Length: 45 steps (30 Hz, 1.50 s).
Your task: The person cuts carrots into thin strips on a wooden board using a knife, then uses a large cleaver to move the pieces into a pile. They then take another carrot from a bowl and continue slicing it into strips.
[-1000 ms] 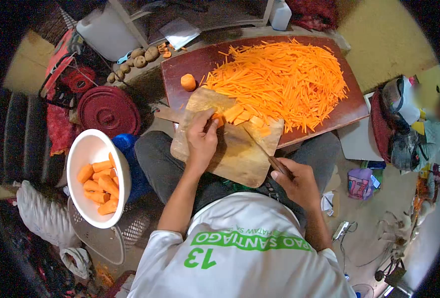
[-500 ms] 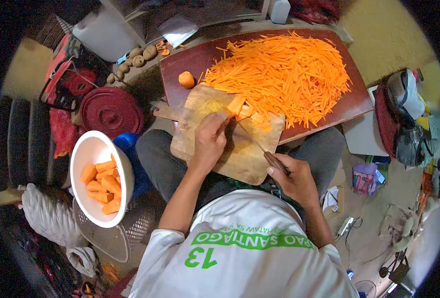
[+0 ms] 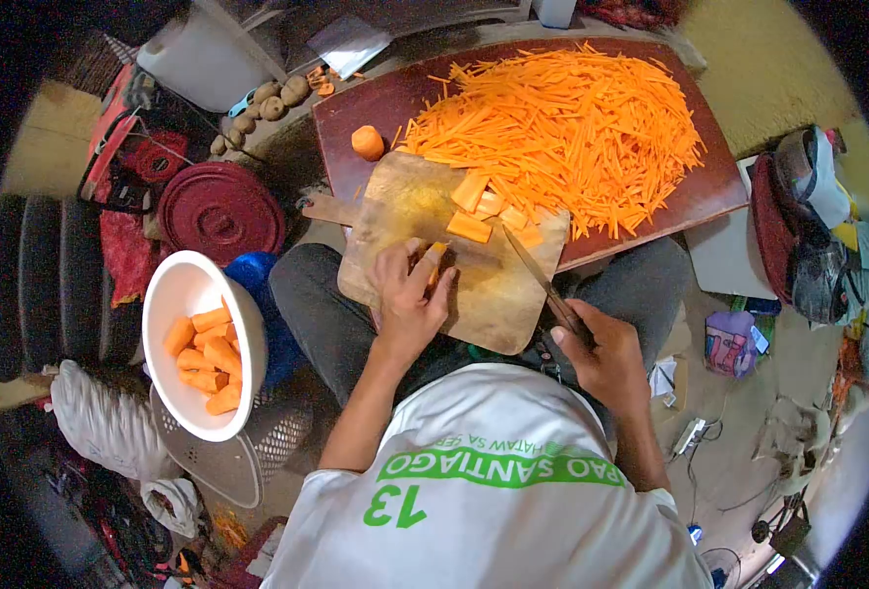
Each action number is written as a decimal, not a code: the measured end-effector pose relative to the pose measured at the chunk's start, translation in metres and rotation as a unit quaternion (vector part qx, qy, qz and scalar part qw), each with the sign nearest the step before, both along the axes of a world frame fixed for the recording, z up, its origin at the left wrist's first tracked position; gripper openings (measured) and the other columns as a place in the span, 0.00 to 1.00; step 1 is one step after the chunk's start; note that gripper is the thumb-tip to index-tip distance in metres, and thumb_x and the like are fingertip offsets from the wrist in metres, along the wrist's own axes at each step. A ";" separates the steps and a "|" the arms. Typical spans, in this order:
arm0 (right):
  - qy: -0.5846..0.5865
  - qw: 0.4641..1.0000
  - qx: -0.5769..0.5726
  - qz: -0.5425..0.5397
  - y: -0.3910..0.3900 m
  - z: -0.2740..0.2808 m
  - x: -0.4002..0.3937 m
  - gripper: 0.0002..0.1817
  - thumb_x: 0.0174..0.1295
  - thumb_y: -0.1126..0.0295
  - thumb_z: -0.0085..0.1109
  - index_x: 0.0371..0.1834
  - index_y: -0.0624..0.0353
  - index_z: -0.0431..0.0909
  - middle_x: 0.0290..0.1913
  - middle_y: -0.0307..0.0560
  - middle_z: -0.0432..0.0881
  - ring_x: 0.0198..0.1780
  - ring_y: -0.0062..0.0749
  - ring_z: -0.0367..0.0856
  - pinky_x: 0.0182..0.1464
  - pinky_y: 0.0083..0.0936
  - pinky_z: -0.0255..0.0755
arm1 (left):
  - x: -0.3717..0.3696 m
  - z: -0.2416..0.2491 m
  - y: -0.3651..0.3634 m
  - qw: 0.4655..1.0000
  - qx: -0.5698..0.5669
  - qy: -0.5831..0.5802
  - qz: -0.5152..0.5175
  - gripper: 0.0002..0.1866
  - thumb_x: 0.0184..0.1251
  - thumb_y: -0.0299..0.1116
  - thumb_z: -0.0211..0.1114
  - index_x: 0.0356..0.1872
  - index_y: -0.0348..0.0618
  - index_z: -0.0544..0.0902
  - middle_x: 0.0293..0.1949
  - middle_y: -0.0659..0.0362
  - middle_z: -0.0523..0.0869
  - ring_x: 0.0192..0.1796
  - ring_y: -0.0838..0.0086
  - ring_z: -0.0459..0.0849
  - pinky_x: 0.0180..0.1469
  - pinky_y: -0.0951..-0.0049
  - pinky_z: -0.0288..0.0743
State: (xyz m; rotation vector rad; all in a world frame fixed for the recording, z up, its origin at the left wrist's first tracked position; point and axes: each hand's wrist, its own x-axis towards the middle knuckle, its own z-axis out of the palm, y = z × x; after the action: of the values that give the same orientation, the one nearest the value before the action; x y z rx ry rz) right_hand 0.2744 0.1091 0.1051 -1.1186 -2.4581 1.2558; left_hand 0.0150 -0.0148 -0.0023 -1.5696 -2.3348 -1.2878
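My left hand (image 3: 410, 299) is over the near left part of the wooden cutting board (image 3: 493, 314), its fingers bent around a small carrot piece (image 3: 437, 249) that is mostly hidden. In my right hand (image 3: 606, 363) is a knife (image 3: 533, 263), gripped by its dark handle, the blade lying over the right side of the board and pointing away from me. Several thick carrot slices (image 3: 469, 227) rest at the board's far edge. Just beyond them a large heap of carrot strips (image 3: 572, 137) covers much of the dark red table (image 3: 356, 103).
One peeled carrot chunk (image 3: 367, 143) sits on the table's left side. A white bowl (image 3: 153, 334) with several peeled carrots stands to my left. Behind it are a dark red lid (image 3: 220, 211) and several potatoes (image 3: 271, 107). On the right, a purple bag (image 3: 729, 344) lies on the floor.
My left hand has drawn back toward me, away from the carrot slices. The knife has shifted right, off the spot beside my left fingers. A flat slice now shows at the far edge.
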 end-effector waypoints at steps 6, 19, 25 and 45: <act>0.044 0.998 -0.049 -0.005 -0.009 0.014 -0.004 0.19 0.71 0.69 0.70 0.62 0.66 0.84 0.42 0.59 0.91 0.40 0.42 0.91 0.45 0.35 0.83 | -0.015 0.012 -0.024 0.995 -0.084 -0.033 -0.051 0.25 0.60 0.25 0.77 0.62 0.43 0.90 0.62 0.47 0.85 0.67 0.49 0.81 0.71 0.54 0.75; -0.028 0.984 -0.143 0.099 0.000 0.000 -0.050 0.21 0.79 0.63 0.60 0.67 0.66 0.80 0.44 0.59 0.90 0.41 0.45 0.89 0.48 0.37 0.80 | -0.017 0.018 -0.005 0.990 -0.072 0.022 -0.121 0.16 0.60 0.25 0.78 0.51 0.37 0.90 0.50 0.48 0.83 0.52 0.49 0.80 0.56 0.53 0.75; 0.014 0.989 -0.091 0.112 -0.010 -0.006 -0.051 0.22 0.80 0.64 0.59 0.71 0.62 0.75 0.58 0.67 0.87 0.59 0.67 0.87 0.57 0.48 0.81 | -0.007 0.016 -0.008 0.987 -0.103 0.077 -0.096 0.22 0.54 0.23 0.77 0.53 0.39 0.88 0.52 0.49 0.82 0.54 0.49 0.79 0.57 0.51 0.74; 0.020 0.987 -0.055 0.151 -0.010 -0.008 -0.068 0.20 0.80 0.68 0.56 0.71 0.63 0.71 0.51 0.73 0.86 0.54 0.73 0.86 0.52 0.56 0.81 | -0.008 -0.001 -0.006 0.992 -0.026 0.063 -0.106 0.24 0.48 0.21 0.77 0.51 0.33 0.87 0.53 0.46 0.84 0.56 0.45 0.81 0.60 0.47 0.78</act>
State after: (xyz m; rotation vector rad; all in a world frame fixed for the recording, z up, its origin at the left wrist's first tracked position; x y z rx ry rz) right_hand 0.2065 0.0988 0.0976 -0.7505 -2.6285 1.4959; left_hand 0.0073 -0.0207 -0.0029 -1.8992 -2.1922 -1.1344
